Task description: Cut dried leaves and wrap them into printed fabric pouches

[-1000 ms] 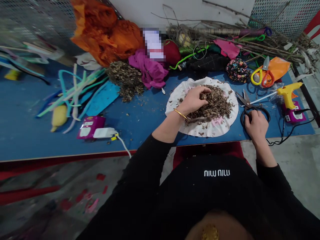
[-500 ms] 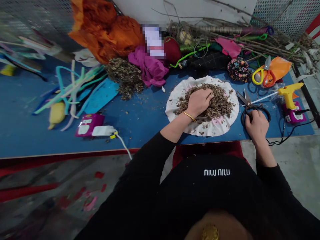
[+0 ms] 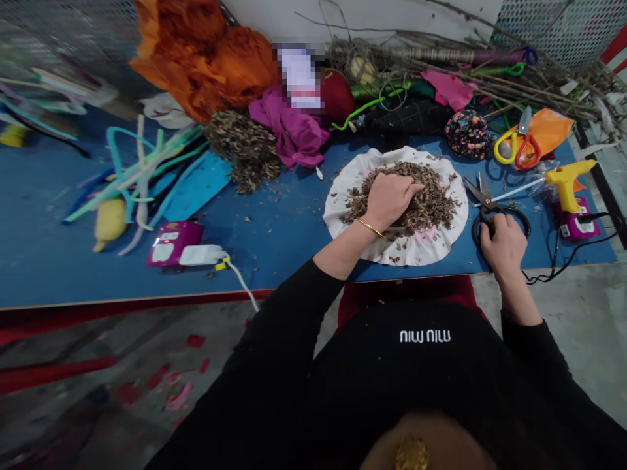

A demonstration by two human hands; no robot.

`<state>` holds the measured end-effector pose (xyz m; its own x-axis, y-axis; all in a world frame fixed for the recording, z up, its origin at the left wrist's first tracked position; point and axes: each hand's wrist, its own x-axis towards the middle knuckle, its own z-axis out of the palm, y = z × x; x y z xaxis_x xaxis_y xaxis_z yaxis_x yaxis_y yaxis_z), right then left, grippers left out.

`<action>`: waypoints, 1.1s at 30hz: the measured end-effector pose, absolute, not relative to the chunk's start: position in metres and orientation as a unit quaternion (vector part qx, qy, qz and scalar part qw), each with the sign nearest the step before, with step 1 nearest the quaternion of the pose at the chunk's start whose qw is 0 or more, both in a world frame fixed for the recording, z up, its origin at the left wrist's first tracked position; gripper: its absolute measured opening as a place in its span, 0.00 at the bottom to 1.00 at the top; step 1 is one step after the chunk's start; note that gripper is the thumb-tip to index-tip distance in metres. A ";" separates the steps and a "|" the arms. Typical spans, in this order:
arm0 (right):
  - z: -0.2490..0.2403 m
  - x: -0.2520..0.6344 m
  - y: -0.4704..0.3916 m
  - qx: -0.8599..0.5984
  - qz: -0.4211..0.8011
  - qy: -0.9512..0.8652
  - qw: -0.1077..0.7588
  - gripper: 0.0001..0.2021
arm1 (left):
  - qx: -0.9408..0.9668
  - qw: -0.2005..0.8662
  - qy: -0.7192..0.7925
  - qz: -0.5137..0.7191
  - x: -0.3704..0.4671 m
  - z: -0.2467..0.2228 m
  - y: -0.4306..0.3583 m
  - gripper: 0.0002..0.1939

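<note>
**Left hand (image 3: 390,199) in heap of dry brown shreds (image 3: 434,199), right hand (image 3: 503,243) on black-handled metal scissors (image 3: 486,203)**

Clock refs from centre of the round, wrinkled white cloth (image 3: 339,202). Shreds heaped mid-cloth, strays out to the rim. Cloth lies at near edge of the flat blue tabletop (image 3: 284,228).

Left: palm down on the heap, fingers bent into it. Tips mostly hidden; can't tell if they're pinching anything. Thin gold bangle (image 3: 371,227) on that wrist.

Right: at 4 o'clock, fingers curled round the scissor handles. Blades apart, flat on table, pointing to 11, just beside cloth rim.

Nearby: yellow plastic glue gun (image 3: 568,186) at 3, small yellow-and-red-handled scissors (image 3: 522,134) at 2, crumpled purple fabric (image 3: 294,130) toward 10, shaggy brown clump (image 3: 245,150) between 9 and 10.
</note>
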<state>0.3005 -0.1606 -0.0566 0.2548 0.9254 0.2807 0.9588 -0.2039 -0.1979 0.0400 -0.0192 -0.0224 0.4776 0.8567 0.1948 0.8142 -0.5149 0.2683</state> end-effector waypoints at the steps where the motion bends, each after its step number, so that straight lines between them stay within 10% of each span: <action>1: -0.056 0.300 -0.161 -0.776 -0.048 -0.607 0.164 0.10 | 0.860 0.074 0.481 0.153 0.038 -0.022 -0.019 0.23; 21: -0.055 0.299 -0.186 -0.739 -0.066 -0.636 0.209 0.12 | 0.814 0.156 0.487 0.275 0.030 -0.031 -0.023 0.11; 33: -0.023 0.309 -0.251 -0.842 -0.065 -0.533 0.050 0.08 | 0.813 0.114 0.518 0.243 0.032 -0.026 -0.028 0.13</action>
